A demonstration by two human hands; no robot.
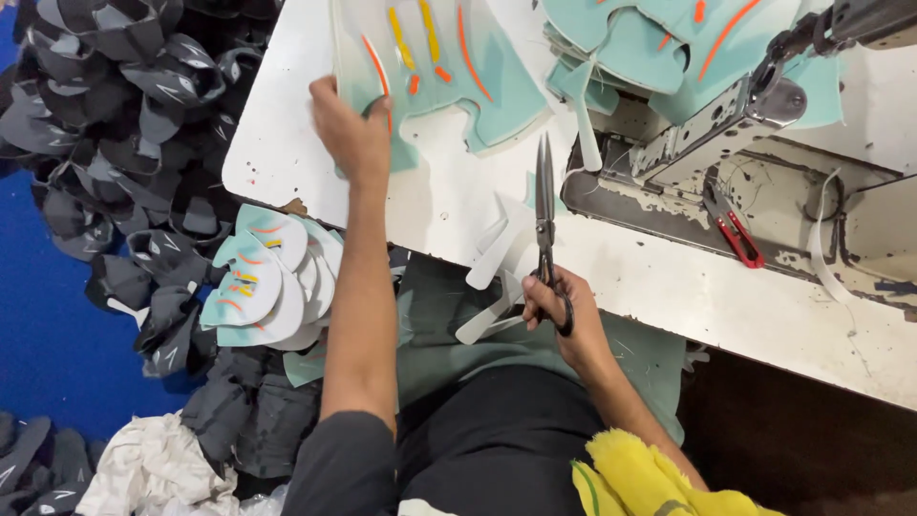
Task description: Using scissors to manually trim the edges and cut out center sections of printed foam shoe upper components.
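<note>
Scissors (546,229) sit in the right hand (554,311), blades shut and pointing straight up the frame, tips near the edge of the sewing machine (726,124). From the head view I see that hand low at the near edge of the white counter (669,287), fingers (535,298) curled through the black handle loops and clamped on them, wrist bent back toward the body.

Over on the other side, the left hand (351,139) is stretched well forward, arm almost straight, dark sleeve pushed up near the elbow. Its fingers are closed over the lower edge of a mint-green shoe upper piece (439,67) with orange and yellow stripes, pinning it flat on the counter. The two hands are well apart.

White strips (492,277) hang off the counter edge just beside the scissors hand; I cannot tell whether they touch it. More mint-green pieces (650,38) lie heaped on the machine bed at top right, and a small red-handled thread snip (734,229) rests in the machine's recess.

Below the counter's left corner a stack of finished mint pieces (263,282) rests on a big pile of dark grey pieces (134,124), which spreads over the blue floor (48,325). No bin or box shows; the piles lie loose. A yellow cloth (640,478) lies at the bottom right by the lap.
</note>
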